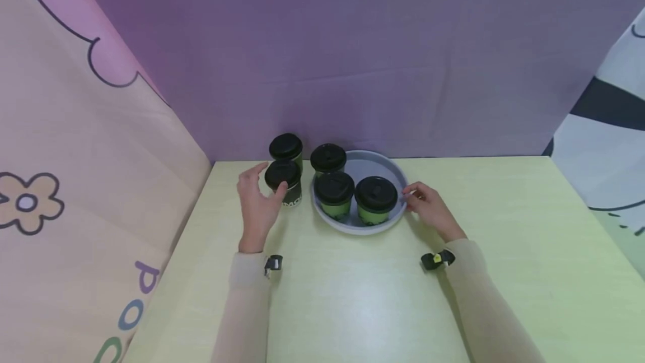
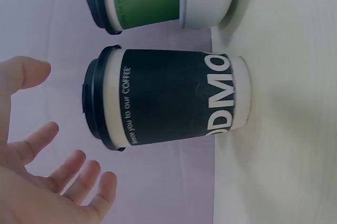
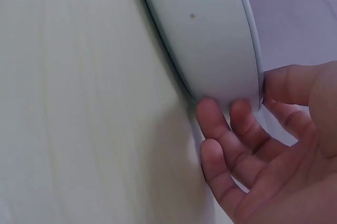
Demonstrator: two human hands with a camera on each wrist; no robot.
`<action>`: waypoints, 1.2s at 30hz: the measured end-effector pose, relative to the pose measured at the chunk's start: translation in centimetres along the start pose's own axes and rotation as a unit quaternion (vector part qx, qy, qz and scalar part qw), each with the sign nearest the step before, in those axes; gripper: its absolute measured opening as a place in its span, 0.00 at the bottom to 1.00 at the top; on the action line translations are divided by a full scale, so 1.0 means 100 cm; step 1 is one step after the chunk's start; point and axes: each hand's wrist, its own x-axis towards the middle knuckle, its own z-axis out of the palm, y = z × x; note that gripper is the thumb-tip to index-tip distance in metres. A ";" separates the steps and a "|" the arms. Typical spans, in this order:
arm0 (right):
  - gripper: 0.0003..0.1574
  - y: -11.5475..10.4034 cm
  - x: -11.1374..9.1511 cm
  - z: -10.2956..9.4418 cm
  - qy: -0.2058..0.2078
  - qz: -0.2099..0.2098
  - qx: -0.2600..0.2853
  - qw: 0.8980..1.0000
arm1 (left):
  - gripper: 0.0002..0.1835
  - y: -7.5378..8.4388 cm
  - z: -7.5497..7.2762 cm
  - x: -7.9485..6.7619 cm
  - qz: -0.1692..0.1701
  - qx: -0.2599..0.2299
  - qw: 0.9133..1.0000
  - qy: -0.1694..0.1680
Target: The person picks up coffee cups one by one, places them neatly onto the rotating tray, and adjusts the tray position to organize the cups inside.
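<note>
Head view: left hand (image 1: pixel 258 206) hovers, spread, beside a black-lidded dark paper cup (image 1: pixel 284 177); right hand (image 1: pixel 428 204) pinches a round pale-grey tray (image 1: pixel 368 230)

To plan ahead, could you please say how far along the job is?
If it's loading, three cups already stand on the tray, which the right hand holds. The left hand is open near the dark-sleeved cup; that and the green cup behind apparently remain.

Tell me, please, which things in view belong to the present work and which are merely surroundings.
Likely part of the work:
dark cup, near the left hand
round tray, pinched by the right hand
three lidded cups on the tray
black-lidded cup behind the dark cup, probably

Merely surroundings:
purple backdrop
flower-patterned side panel
</note>
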 end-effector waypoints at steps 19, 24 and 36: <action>0.16 -0.002 -0.003 0.000 -0.035 0.032 0.071 0.996 | 0.41 -0.007 0.013 -0.003 -0.006 0.074 0.992 -0.104; 0.17 -0.002 -0.003 -0.001 -0.051 0.036 0.087 0.994 | 0.42 -0.007 0.015 -0.002 -0.007 0.086 0.991 -0.100; 0.25 -0.002 -0.002 -0.003 -0.075 0.060 0.115 0.989 | 0.35 -0.008 0.020 -0.001 -0.020 0.091 0.991 -0.094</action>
